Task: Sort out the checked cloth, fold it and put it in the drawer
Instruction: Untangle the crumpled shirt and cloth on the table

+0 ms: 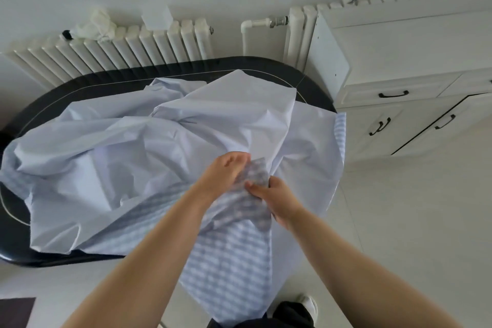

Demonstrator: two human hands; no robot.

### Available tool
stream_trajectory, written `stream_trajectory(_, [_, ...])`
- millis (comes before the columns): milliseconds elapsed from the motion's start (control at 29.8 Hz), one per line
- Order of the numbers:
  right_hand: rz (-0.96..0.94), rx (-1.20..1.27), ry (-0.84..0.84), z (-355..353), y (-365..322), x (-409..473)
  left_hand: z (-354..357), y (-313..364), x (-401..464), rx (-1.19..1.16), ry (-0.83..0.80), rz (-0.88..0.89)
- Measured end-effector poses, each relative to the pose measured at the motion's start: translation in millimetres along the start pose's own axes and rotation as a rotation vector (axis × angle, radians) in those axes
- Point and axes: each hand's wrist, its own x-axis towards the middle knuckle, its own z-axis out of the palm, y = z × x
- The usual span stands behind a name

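The checked cloth (159,157), pale blue and white, lay crumpled in a heap over the dark oval counter (314,88), its plain underside mostly upward. A checked part spilled off the counter's edge toward 6 o'clock and hung down in front of the person. The left hand (222,176) had its fingers curled into a bunched checked fold near the heap's 5 o'clock side, gripping it. The right hand (279,200), just beside it toward 4 o'clock, pinched the same fold between thumb and fingers. A white cabinet (399,104) with black-handled drawers stood at 2 o'clock from the counter, its drawers closed. A white radiator (127,48) ran along the wall at 11 o'clock, with a crumpled white rag (98,25) on top.
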Motion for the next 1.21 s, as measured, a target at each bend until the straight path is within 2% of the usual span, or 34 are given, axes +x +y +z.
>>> stream_trajectory(67, [-0.025, -0.046, 0.091, -6, -2, -1, -10, -12, -5, 0.381, 0.179, 0.092])
stream_trajectory(134, [-0.072, -0.034, 0.197, -15, -8, -8, -22, -31, -11, 0.787, 0.291, 0.058])
stream_trajectory(235, [-0.103, 0.012, 0.279, -38, -22, -26, -33, -57, -21, 0.999, 0.113, -0.269])
stream_trajectory(269, [-0.102, -0.012, 0.291, -49, -24, -31, -31, -61, -26, 1.020, 0.045, -0.318])
stream_trajectory(302, [-0.102, -0.054, 0.303, -59, -26, -36, -26, -63, -30, 1.036, 0.023, -0.287])
stream_trajectory(336, [-0.116, -0.091, 0.311, -70, -27, -41, -18, -64, -35, 1.024, 0.036, -0.207])
stream_trajectory(403, [-0.160, -0.153, 0.346, -88, -29, -48, 6, -66, -46, 0.846, 0.068, -0.080])
stream_trajectory(504, [-0.201, -0.214, 0.422, -111, -40, -55, 55, -69, -68, 0.323, 0.087, -0.124])
stream_trajectory(571, [-0.250, -0.291, 0.416, -121, -50, -59, 88, -72, -84, 0.134, 0.071, -0.178])
stream_trajectory(705, [-0.289, -0.404, 0.230, -111, -63, -72, 120, -86, -118, -0.128, -0.086, -0.183])
stream_trajectory(739, [-0.290, -0.404, 0.166, -102, -63, -74, 119, -90, -121, -0.174, -0.080, -0.173])
stream_trajectory(806, [-0.282, -0.425, 0.050, -76, -65, -79, 107, -95, -126, -0.101, 0.106, -0.170])
stream_trajectory(907, [-0.282, -0.586, -0.083, -32, -65, -82, 60, -109, -133, -0.065, 0.597, -0.163])
stream_trajectory(974, [-0.314, -0.660, -0.184, -2, -64, -81, 12, -130, -136, -0.130, 0.842, -0.214])
stream_trajectory(1075, [-0.347, -0.767, -0.261, 45, -63, -75, -58, -162, -131, -0.242, 1.063, -0.356])
stream_trajectory(1209, [-0.392, -0.887, -0.279, 106, -64, -59, -143, -186, -123, -0.299, 1.269, -0.524])
